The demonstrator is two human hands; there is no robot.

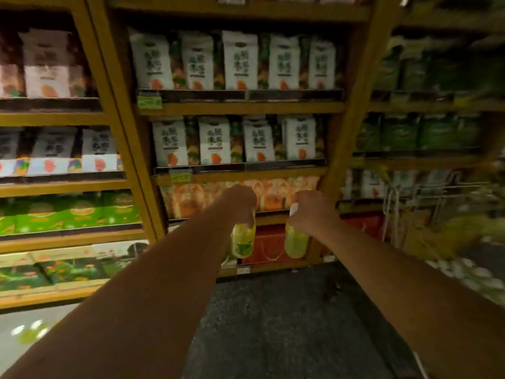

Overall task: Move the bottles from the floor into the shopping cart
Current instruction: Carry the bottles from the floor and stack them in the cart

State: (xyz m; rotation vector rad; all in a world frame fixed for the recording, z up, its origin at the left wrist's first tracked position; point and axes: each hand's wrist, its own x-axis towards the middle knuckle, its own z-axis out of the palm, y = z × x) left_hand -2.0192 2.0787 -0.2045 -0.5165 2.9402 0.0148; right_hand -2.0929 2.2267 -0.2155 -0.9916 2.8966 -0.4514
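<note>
Both my arms reach forward in front of a wooden shelf unit. My left hand (240, 201) grips the neck of a yellow-green bottle (243, 240), which hangs below the fist. My right hand (311, 210) grips a second yellow-green bottle (295, 242) by its white cap, and it hangs down the same way. The two bottles are side by side, well above the dark floor (273, 324). A wire shopping cart (426, 198) shows blurred at the right, level with my hands.
Wooden shelves (240, 108) packed with white, orange and green snack bags fill the view ahead and to the left. More green packs sit on the blurred right-hand shelves. Several pale objects (464, 272) lie low at the right, too smeared to identify.
</note>
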